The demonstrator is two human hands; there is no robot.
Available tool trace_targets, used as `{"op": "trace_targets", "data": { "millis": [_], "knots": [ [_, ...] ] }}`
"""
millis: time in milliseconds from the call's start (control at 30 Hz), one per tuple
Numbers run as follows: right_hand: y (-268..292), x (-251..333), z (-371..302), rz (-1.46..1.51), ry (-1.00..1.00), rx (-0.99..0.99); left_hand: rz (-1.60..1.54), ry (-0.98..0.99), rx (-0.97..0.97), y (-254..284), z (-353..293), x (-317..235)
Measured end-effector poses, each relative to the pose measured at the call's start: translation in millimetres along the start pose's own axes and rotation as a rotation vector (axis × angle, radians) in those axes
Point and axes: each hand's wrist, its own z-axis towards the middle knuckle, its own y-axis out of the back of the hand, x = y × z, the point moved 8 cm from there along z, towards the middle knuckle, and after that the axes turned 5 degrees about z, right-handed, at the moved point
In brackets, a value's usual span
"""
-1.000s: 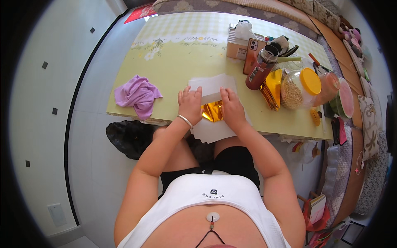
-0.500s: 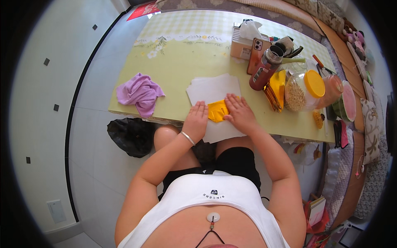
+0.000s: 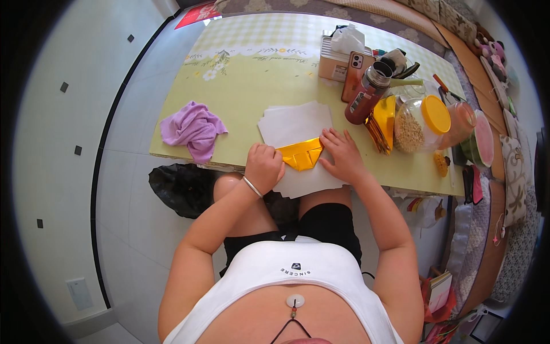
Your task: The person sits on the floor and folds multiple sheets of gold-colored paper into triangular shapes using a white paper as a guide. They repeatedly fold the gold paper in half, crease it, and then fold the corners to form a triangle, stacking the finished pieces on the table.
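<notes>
1 left hand [image 3: 264, 166], flat earlier, had clamped onto the left end of 1 gold foil [image 3: 302, 155]; 1 right hand [image 3: 344, 153] lay open at its right end. Beneath: white paper [image 3: 295, 120], table's [image 3: 240, 97] near edge. Pressing had apparently given way to pinching.

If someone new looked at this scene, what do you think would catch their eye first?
Probably the shiny folded gold foil, lying over white paper at the table's near edge, between the left hand and the right hand. Next might come the crumpled lilac cloth toward the table's left side, then the clear jar with its bright yellow lid on the right.
</notes>
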Motion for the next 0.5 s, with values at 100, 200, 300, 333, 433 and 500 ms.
{"op": "trace_targets", "data": {
  "millis": [100, 200, 300, 333, 433, 500],
  "knots": [
    [11.7, 8.1, 5.2, 0.031, 0.023, -0.082, -0.048, 0.047, -0.008, -7.7, 1.6, 12.9],
    [10.2, -1.8, 12.1, 0.128, 0.021, -0.221, -0.253, 0.139, -0.077, 0.8, 3.0, 26.8],
    [5.8, -21.0, 12.7, 0.383, -0.162, -0.294, -0.322, 0.088, -0.112, 16.2, 4.0, 25.1],
    [3.8, -23.2, 13.9, 0.492, -0.247, -0.301, -0.407, 0.21, -0.137, 8.3, -4.1, 37.3],
    [-16.4, -35.3, 11.3, 1.145, -0.471, -0.398, -0.853, 0.607, -0.219, -25.6, -27.6, 69.2],
    [-17.1, -30.0, 10.5, 1.238, -0.474, -0.418, -1.401, 0.915, -0.279, -49.6, -34.1, 79.5]
  ]
}}
